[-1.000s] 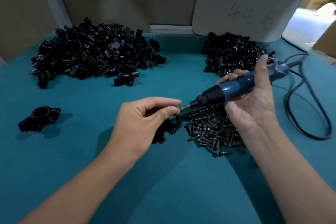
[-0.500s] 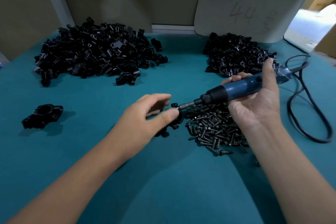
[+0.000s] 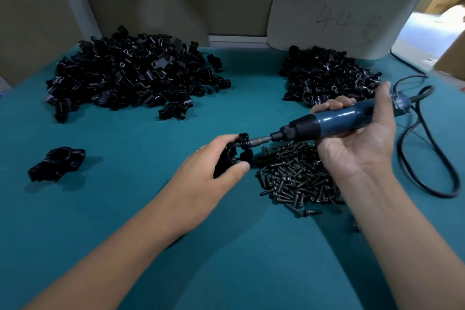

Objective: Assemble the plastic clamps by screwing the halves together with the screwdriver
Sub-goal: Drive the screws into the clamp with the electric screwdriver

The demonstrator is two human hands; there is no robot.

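My left hand [image 3: 201,171] grips a black plastic clamp [image 3: 237,155] just above the green table mat, left of a heap of black screws [image 3: 297,178]. My right hand [image 3: 362,138] holds a blue electric screwdriver [image 3: 334,123] lying almost level. Its metal bit [image 3: 260,139] points left and meets the clamp's upper lug. A finished black clamp [image 3: 57,163] lies alone on the mat at the far left.
Two heaps of black clamp halves sit at the back: a large one [image 3: 133,78] on the left, a smaller one [image 3: 327,75] on the right. The screwdriver's black cord [image 3: 427,153] loops over the mat at right. A grey card marked 44 [image 3: 339,12] leans against the back wall.
My left hand has turned the clamp so that its lug faces the screwdriver, and the bit now sits against the clamp. My right hand has barely shifted.
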